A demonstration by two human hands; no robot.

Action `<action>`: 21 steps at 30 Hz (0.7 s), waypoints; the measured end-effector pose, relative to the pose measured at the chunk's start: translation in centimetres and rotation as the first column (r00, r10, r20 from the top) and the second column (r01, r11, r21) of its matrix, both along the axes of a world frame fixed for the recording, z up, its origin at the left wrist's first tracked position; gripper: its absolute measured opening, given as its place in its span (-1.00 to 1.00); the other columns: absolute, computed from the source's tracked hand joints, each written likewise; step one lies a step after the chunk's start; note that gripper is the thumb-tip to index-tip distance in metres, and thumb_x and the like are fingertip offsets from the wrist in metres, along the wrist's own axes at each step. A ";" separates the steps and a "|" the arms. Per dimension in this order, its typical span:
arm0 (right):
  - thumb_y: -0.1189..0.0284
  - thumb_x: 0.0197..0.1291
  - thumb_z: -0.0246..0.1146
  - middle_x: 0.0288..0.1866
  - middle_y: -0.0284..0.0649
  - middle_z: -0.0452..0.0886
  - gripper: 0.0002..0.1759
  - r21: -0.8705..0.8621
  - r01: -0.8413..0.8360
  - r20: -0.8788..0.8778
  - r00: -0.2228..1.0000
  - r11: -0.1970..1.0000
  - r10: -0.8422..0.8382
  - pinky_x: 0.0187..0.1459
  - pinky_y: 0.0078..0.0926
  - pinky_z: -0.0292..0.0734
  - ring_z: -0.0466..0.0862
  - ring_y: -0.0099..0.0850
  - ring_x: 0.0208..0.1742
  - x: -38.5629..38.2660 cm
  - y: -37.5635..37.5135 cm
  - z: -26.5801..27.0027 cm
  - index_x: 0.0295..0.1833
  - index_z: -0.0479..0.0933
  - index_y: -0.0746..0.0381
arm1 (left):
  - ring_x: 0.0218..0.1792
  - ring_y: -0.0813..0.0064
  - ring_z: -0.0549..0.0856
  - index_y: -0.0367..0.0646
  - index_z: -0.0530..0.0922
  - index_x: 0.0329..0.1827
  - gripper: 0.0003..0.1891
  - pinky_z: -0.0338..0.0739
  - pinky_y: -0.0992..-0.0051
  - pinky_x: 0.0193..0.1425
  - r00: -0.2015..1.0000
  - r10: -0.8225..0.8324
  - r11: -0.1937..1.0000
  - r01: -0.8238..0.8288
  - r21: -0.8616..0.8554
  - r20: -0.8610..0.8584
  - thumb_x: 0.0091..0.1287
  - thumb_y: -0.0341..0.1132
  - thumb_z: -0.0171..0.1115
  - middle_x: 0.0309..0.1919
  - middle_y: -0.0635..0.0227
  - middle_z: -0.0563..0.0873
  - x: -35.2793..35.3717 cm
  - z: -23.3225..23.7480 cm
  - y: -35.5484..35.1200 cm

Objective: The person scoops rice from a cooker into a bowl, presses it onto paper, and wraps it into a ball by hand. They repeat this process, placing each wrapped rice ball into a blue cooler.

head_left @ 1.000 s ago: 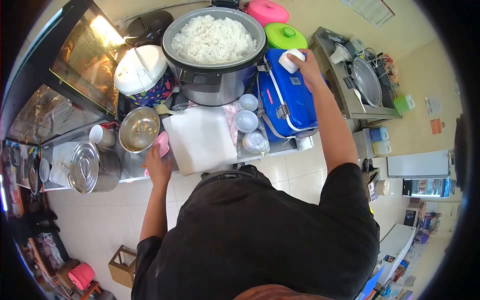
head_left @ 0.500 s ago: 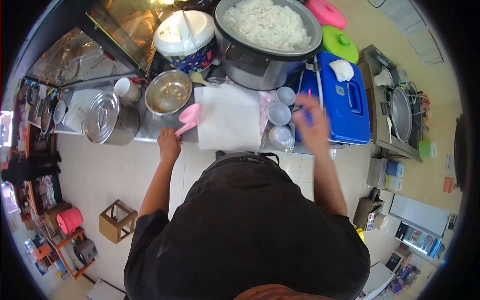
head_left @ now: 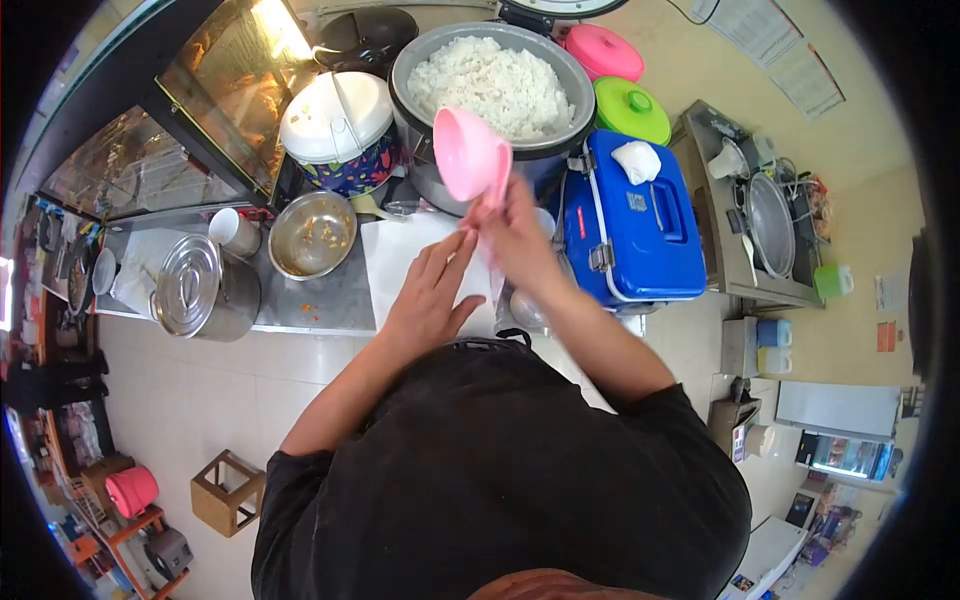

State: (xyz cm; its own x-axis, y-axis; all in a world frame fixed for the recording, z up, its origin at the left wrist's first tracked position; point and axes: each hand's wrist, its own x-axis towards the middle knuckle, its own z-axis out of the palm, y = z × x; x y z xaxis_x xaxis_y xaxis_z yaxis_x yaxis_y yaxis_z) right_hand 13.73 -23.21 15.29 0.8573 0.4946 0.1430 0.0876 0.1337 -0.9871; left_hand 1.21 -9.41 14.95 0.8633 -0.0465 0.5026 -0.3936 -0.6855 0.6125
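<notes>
My right hand (head_left: 517,240) is closed round the handle of a pink plastic scoop (head_left: 465,155). The scoop's bowl is raised in front of a large rice cooker (head_left: 405,120) filled with white rice (head_left: 490,85). My left hand (head_left: 428,292) is over a sheet of white paper (head_left: 385,245), fingers stretched out and tips close to my right hand. Whether they touch the scoop's handle end is hard to make out. Pale cups beside the paper are mostly hidden by my right forearm.
Left on the counter are a metal bowl (head_left: 312,237) with food bits, a lidded steel pot (head_left: 205,290), a white cup (head_left: 235,233) and a white-lidded container (head_left: 340,120). A blue cooler box (head_left: 640,225) stands right, a green lid (head_left: 632,110) behind it.
The pink scoop has gone from my left hand at the counter edge to my right hand, up by the rice cooker. Both hands have come together over the paper. The view has shifted slightly.
</notes>
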 end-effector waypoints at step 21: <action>0.38 0.36 0.28 0.02 0.10 0.78 -0.63 -0.927 0.374 0.239 0.595 -0.002 0.767 0.07 0.04 0.69 0.79 0.08 0.09 24.0 0.1 7.2 0.23 0.53 0.25 | -0.41 0.39 0.67 -0.25 0.72 0.09 -0.73 0.62 0.39 -0.22 0.744 0.509 0.750 -0.630 -0.201 -0.433 0.34 -0.49 0.45 -0.37 0.22 0.70 -8.9 -16.8 6.3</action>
